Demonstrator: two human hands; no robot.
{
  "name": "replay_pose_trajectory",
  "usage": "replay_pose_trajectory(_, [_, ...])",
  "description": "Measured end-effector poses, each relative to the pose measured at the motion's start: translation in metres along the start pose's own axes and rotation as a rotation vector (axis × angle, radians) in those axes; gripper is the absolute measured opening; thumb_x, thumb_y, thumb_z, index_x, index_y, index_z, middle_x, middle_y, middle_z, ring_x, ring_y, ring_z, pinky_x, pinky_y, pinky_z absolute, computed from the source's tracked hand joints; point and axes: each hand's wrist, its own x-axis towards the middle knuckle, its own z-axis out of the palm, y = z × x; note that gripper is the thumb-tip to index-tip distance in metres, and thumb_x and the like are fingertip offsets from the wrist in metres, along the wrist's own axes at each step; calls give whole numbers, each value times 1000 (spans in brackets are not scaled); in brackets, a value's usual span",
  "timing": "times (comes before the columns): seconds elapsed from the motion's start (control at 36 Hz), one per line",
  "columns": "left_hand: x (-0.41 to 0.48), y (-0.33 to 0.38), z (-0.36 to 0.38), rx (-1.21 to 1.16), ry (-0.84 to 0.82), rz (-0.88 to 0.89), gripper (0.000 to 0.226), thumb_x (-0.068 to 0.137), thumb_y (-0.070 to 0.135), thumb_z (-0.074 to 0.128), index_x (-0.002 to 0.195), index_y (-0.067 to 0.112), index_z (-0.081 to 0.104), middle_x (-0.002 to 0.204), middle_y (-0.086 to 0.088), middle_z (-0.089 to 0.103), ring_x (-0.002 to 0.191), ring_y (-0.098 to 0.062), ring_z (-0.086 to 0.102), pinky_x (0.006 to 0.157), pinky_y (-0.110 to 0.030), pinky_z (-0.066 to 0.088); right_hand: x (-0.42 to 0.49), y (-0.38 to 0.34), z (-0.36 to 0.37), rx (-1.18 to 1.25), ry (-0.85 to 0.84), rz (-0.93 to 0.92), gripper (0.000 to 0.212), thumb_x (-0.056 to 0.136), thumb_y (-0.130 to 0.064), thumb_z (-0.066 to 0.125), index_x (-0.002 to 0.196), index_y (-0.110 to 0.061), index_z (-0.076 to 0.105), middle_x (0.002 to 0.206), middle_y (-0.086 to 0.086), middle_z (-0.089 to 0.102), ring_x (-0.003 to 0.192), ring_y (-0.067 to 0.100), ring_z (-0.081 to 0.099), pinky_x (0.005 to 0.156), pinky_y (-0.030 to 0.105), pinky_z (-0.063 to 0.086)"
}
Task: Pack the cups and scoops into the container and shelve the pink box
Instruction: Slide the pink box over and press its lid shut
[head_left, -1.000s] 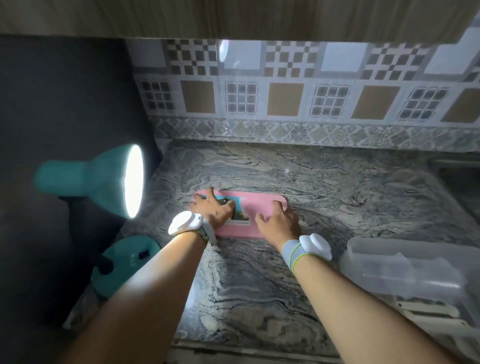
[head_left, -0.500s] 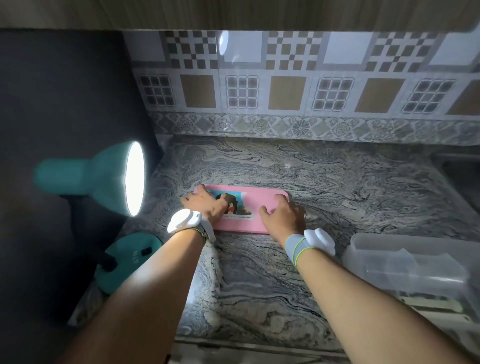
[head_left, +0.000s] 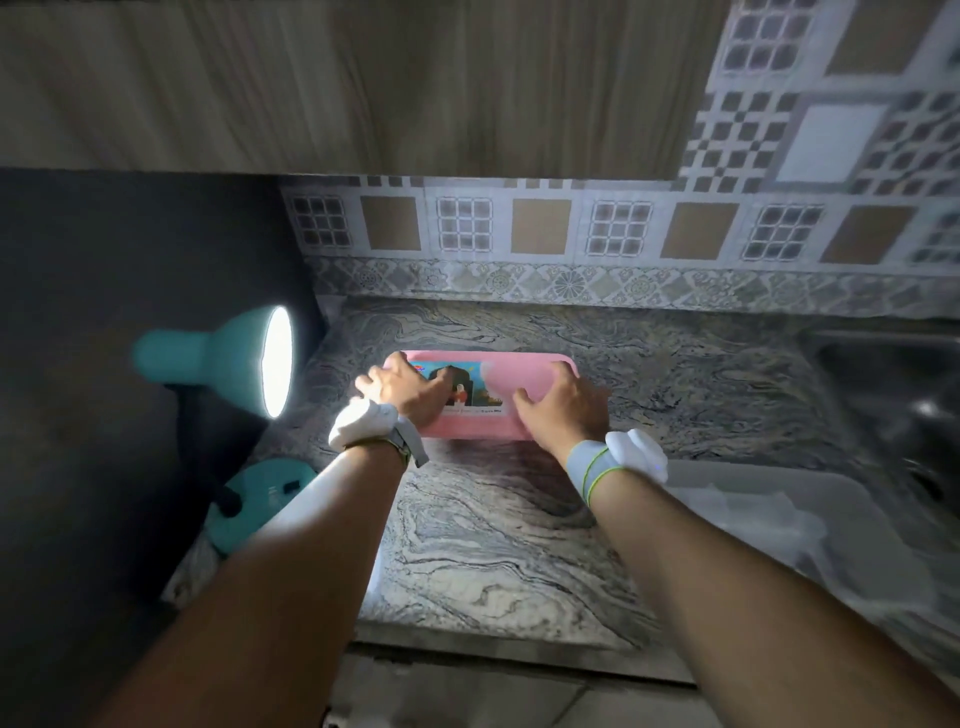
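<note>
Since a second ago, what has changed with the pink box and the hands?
The left hand and right hand have shifted from lying over the lid of the pink box toward its two ends, and more of its picture label now shows. Whether the box has left the counter is unclear. The view has tipped up, showing more of the cabinet. The teal lamp and clear container stay put.

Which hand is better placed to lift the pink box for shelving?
Neither alone: left hand grips the pink box at its left end, right hand at its right end. Both are equally set, so a two-handed lift looks best.
</note>
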Motion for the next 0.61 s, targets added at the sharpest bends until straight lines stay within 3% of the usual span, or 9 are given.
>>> replay_pose_trajectory(0.28, [-77, 29, 8, -16, -21, 25, 68, 82, 59, 51, 130, 12, 42, 130, -20, 45, 125, -37, 35, 102, -47, 31, -37, 47, -59, -26, 20, -2, 65, 77, -56, 63, 129, -19, 55, 127, 12, 62, 117, 37, 54, 94, 39, 45])
replay_pose_trajectory(0.5, [-142, 63, 30, -14, -93, 55, 88, 74, 77, 51, 131, 12, 40, 129, -20, 41, 125, -37, 35, 102, -48, 33, -66, 110, -115, -70, 13, 64, 68, 76, -57, 61, 134, -22, 51, 127, 11, 62, 117, 38, 49, 91, 38, 45])
replay_pose_trajectory(0.61, [-161, 77, 53, -61, -193, 67, 111, 52, 91, 42, 131, 12, 39, 129, -18, 46, 122, -38, 42, 101, -52, 39, -75, 141, -135, -98, 16, 107, 71, 71, -58, 63, 133, -24, 51, 125, 11, 62, 116, 38, 50, 92, 38, 45])
